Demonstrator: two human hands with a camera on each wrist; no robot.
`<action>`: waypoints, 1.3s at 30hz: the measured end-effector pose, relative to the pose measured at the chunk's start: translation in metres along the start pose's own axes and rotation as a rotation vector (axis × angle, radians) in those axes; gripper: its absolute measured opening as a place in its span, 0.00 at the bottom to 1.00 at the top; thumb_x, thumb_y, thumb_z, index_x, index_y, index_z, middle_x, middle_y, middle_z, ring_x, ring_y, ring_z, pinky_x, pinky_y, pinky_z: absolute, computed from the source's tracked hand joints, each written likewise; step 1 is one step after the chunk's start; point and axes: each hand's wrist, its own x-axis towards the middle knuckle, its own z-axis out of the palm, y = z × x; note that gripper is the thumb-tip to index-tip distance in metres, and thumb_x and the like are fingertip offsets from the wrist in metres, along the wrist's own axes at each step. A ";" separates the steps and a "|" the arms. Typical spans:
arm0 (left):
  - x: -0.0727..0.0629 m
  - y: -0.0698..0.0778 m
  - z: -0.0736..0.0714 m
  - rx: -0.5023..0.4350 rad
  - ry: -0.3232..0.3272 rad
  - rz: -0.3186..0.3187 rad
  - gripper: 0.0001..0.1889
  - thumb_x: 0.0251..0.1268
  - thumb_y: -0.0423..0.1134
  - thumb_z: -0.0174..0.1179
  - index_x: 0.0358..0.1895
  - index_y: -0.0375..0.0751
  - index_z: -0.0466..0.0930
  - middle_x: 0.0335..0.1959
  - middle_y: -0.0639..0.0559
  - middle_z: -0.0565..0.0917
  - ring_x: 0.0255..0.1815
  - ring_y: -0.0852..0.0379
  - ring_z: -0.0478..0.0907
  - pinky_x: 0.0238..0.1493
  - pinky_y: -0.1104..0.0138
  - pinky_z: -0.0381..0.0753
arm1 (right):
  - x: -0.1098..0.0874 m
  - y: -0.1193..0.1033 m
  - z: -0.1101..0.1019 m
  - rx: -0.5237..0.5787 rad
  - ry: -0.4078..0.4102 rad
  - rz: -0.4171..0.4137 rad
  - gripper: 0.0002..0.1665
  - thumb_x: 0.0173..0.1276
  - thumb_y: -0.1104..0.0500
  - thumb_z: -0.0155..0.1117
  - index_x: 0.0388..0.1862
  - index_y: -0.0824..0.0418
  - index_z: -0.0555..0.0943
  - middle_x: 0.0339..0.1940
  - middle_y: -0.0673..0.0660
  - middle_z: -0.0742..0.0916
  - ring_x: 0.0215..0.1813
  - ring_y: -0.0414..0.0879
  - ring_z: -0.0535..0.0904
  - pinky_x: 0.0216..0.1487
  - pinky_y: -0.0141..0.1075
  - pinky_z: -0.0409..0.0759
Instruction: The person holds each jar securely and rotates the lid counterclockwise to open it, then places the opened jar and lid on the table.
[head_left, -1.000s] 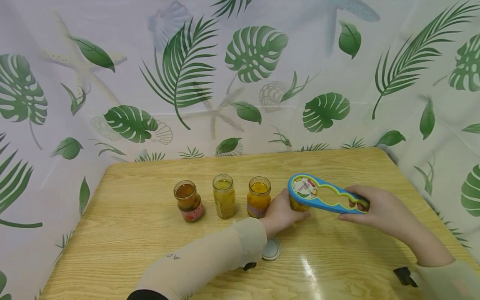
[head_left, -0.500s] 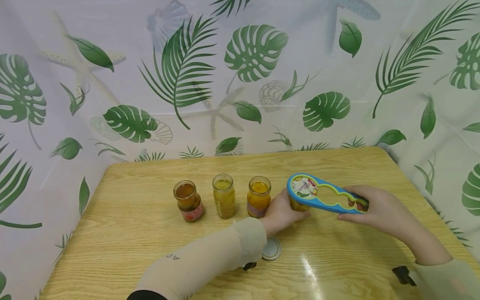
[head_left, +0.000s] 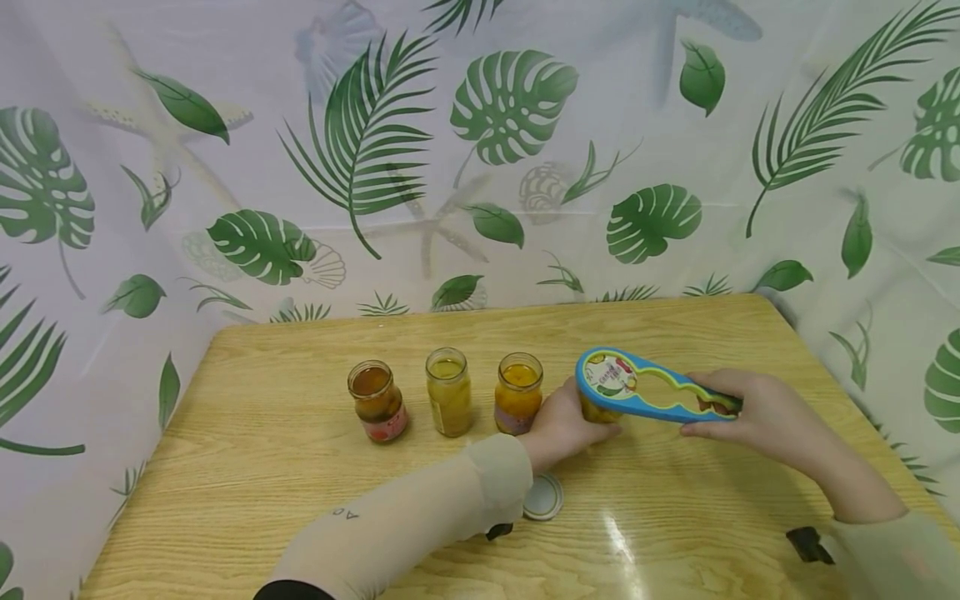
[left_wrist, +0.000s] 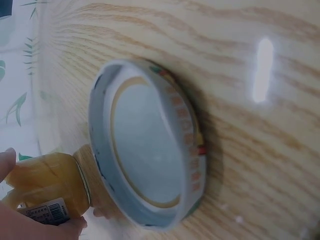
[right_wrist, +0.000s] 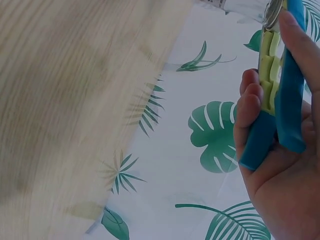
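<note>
My left hand [head_left: 566, 423] grips the side of a glass jar [head_left: 596, 408] with yellow contents, mostly covered by the hand and a jar opener. The left wrist view shows this jar [left_wrist: 45, 180] with a barcode label and part of the left hand [left_wrist: 30, 225]. A blue jar opener [head_left: 652, 408] with a yellow-green scalloped inner edge surrounds the printed lid [head_left: 610, 376] on top. My right hand [head_left: 768, 425] holds the opener's handles at their far right end. From the right wrist, curled fingers and thumb of the right hand [right_wrist: 280, 185] wrap the two blue handles [right_wrist: 290, 105].
Three lidless jars stand in a row to the left: a dark one [head_left: 377, 404], a pale yellow one [head_left: 448, 396] and an orange one [head_left: 517, 396]. A loose lid [head_left: 543, 497] lies upturned beside the left cuff. Leaf-patterned cloth [head_left: 480, 167] rises behind the wooden table [head_left: 262, 467].
My right hand has shifted very slightly to the right, and the gap between the opener's handles near the fingers looks a little narrower. The left hand and the jars have stayed put.
</note>
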 end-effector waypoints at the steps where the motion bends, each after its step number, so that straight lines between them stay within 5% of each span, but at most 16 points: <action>1: 0.000 0.000 0.000 -0.002 -0.002 0.002 0.32 0.64 0.40 0.77 0.69 0.45 0.73 0.67 0.47 0.84 0.69 0.51 0.80 0.73 0.59 0.79 | 0.001 0.001 0.000 -0.003 0.000 -0.007 0.40 0.52 0.53 0.89 0.60 0.71 0.86 0.28 0.41 0.81 0.30 0.28 0.67 0.30 0.28 0.68; 10: 0.000 0.000 -0.001 -0.017 -0.014 0.005 0.33 0.64 0.39 0.77 0.69 0.44 0.73 0.66 0.46 0.84 0.67 0.51 0.82 0.72 0.59 0.80 | 0.010 0.013 -0.002 0.011 -0.038 -0.064 0.37 0.53 0.55 0.88 0.60 0.68 0.86 0.32 0.40 0.82 0.31 0.28 0.68 0.31 0.28 0.70; 28: 0.002 -0.003 -0.003 -0.013 -0.038 0.020 0.31 0.64 0.38 0.77 0.68 0.44 0.73 0.62 0.47 0.84 0.62 0.53 0.82 0.67 0.63 0.81 | 0.019 0.021 -0.008 0.019 -0.141 0.000 0.40 0.56 0.52 0.87 0.65 0.67 0.84 0.40 0.45 0.89 0.39 0.29 0.76 0.39 0.32 0.79; 34: 0.001 -0.003 -0.005 0.011 -0.048 -0.009 0.26 0.63 0.40 0.77 0.59 0.42 0.74 0.53 0.48 0.86 0.50 0.57 0.83 0.54 0.68 0.85 | 0.017 0.027 -0.007 0.072 -0.101 0.002 0.40 0.55 0.56 0.87 0.65 0.68 0.84 0.48 0.55 0.92 0.43 0.24 0.76 0.40 0.30 0.80; 39: 0.000 -0.003 -0.005 0.003 -0.051 -0.023 0.25 0.63 0.40 0.78 0.58 0.42 0.75 0.52 0.49 0.86 0.49 0.58 0.84 0.53 0.67 0.85 | 0.014 0.034 -0.008 0.122 -0.095 0.038 0.40 0.56 0.57 0.86 0.67 0.67 0.83 0.54 0.63 0.91 0.46 0.19 0.75 0.40 0.25 0.79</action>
